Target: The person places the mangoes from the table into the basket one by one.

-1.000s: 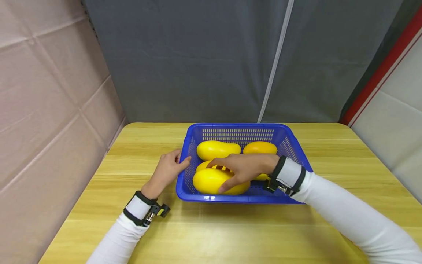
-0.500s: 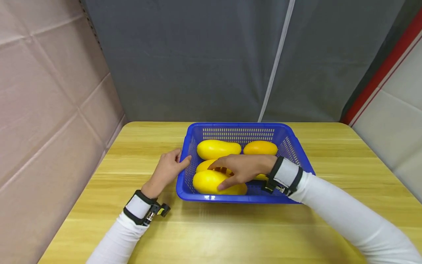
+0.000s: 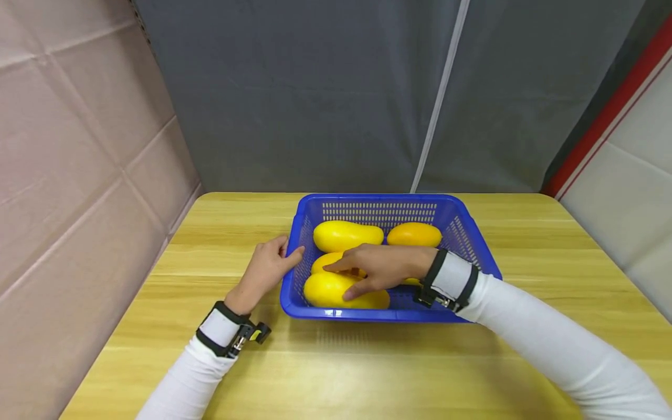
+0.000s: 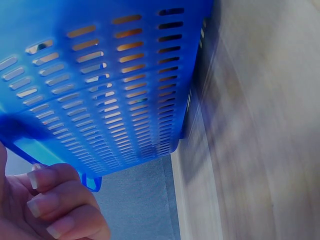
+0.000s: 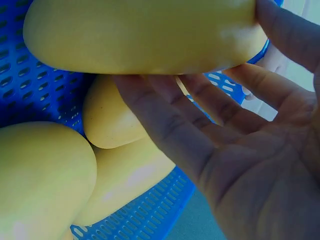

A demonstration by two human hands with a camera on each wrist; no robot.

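Observation:
A blue slotted basket (image 3: 378, 199) sits on the wooden table and holds several yellow mangoes. My right hand (image 3: 383, 268) reaches in from the right and grips the front mango (image 3: 325, 290), fingers over its far side and thumb on its near side. The right wrist view shows that mango (image 5: 140, 35) lying across the fingers (image 5: 170, 115), with more mangoes below. Behind are a middle mango (image 3: 321, 263), a back-left mango (image 3: 346, 235) and an orange-yellow one (image 3: 415, 234). My left hand (image 3: 265, 271) rests against the basket's left wall (image 4: 115, 75), fingers (image 4: 50, 200) loosely curled, thumb touching the rim.
The wooden table (image 3: 367, 361) stretches bare in front of the basket and to both sides. A padded pink wall (image 3: 79, 175) borders the table's left edge. A grey curtain (image 3: 341, 87) hangs behind its far edge.
My right hand has slid slightly left over the front mango, which has shifted a little left with it. The left hand and basket have stayed put.

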